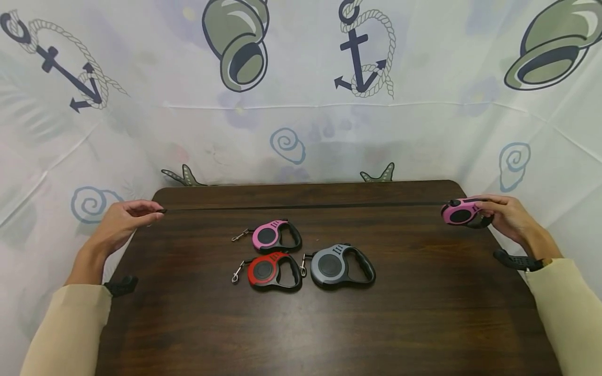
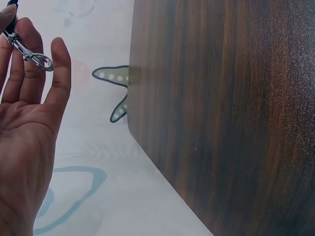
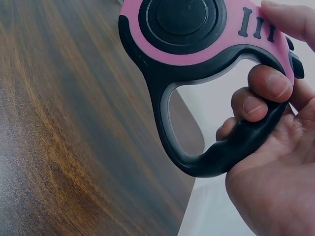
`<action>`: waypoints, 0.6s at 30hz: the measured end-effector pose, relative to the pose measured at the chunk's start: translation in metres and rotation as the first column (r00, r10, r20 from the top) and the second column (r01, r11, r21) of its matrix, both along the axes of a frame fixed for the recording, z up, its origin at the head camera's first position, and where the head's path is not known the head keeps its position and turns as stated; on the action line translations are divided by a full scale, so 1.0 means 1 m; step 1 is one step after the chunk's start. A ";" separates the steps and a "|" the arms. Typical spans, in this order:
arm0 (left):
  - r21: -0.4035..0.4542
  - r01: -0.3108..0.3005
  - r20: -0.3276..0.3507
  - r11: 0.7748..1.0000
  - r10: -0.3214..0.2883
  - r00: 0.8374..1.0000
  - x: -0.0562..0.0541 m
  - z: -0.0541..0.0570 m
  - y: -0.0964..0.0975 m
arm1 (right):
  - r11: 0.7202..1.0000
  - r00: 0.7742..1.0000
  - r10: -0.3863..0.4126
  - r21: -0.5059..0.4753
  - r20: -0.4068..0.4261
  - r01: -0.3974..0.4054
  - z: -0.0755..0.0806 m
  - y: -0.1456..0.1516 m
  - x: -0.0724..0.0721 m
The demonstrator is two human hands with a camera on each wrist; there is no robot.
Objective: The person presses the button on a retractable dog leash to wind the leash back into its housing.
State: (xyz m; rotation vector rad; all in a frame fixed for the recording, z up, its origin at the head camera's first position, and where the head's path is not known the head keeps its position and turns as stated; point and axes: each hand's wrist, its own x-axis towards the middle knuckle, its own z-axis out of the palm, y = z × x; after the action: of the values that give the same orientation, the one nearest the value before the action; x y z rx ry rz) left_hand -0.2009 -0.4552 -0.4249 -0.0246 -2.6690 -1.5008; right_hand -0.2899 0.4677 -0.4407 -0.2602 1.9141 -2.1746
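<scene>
My right hand (image 1: 505, 213) grips the black handle of a pink retractable dog leash (image 3: 231, 29), its fingers curled through the handle loop and the thumb on the pink casing. From that casing a dark leash cord (image 1: 301, 207) runs taut and nearly level across to the left side. At its far end my left hand (image 1: 123, 223) pinches the black end between thumb and fingers. In the left wrist view a silver snap hook (image 2: 30, 55) hangs from this end over the palm.
Mid-table (image 1: 329, 334) lie three more retractable leashes with silver clips: a pink one (image 1: 268, 236), a red one (image 1: 263, 270) below it and a grey one (image 1: 329, 265) to the right. A patterned white cloth (image 1: 301, 120) surrounds the brown tabletop at the back and sides.
</scene>
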 end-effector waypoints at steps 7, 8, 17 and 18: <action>-0.025 0.002 0.013 1.000 -0.002 1.000 -0.001 0.003 0.004 | 1.000 1.000 0.017 0.003 -0.015 -0.017 0.000 -0.005 0.000; -0.030 0.001 0.013 1.000 -0.001 1.000 -0.001 0.003 0.004 | 1.000 1.000 0.020 -0.003 -0.017 -0.020 0.000 -0.006 0.000; -0.033 0.006 0.006 0.999 -0.006 1.000 -0.001 0.007 0.011 | 0.999 0.997 0.044 0.004 -0.058 -0.044 0.001 -0.017 0.001; -0.027 0.005 0.007 1.000 -0.005 1.000 -0.001 0.007 0.012 | 0.999 0.997 0.047 0.006 -0.064 -0.047 0.002 -0.018 0.000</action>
State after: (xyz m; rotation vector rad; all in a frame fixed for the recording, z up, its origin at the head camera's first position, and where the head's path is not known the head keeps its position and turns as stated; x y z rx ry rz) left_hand -0.2018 -0.4432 -0.4183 -0.0279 -2.6966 -1.4690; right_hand -0.2895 0.4494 -0.4391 -0.3744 1.9261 -2.1556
